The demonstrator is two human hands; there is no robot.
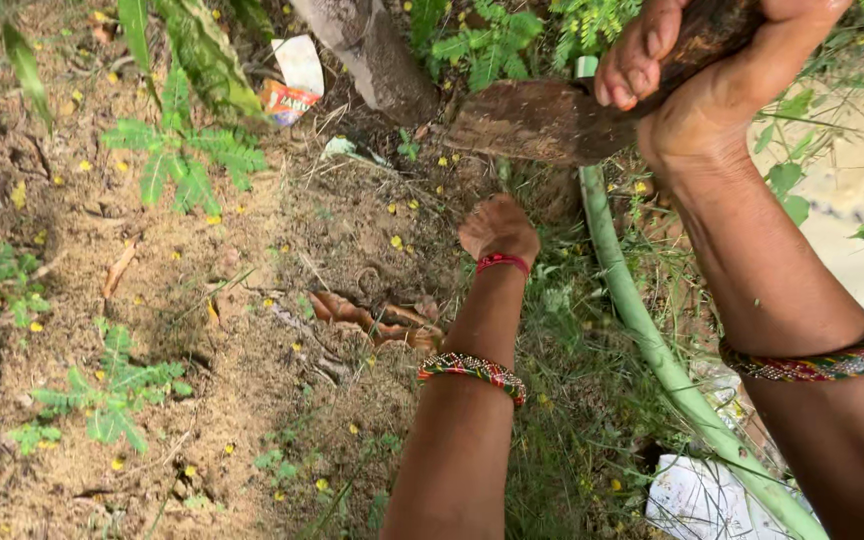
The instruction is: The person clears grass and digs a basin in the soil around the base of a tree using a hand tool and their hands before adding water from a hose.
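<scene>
A: Start close in. What's at six o'clock?

B: A scrap of white paper in the grass at five, and a pale green hose running from there up towards one o'clock.

A: And the hands?

B: The left hand, near the middle, is down at the grass and curled almost closed. Whether it has hold of anything, I cannot tell. The right hand, up at one o'clock, is closed tight round the wooden handle of a digging tool; its rusty blade juts towards twelve, above the soil.

A: How would that tool handle?

B: Heavy at the blade end, I'd judge, stiff, and rough rather than slippery. The handle is the place to grip, well back from the edge.

A: Farther out?

B: A tree trunk at twelve, a torn wrapper at eleven, ferny weeds over at ten.
</scene>
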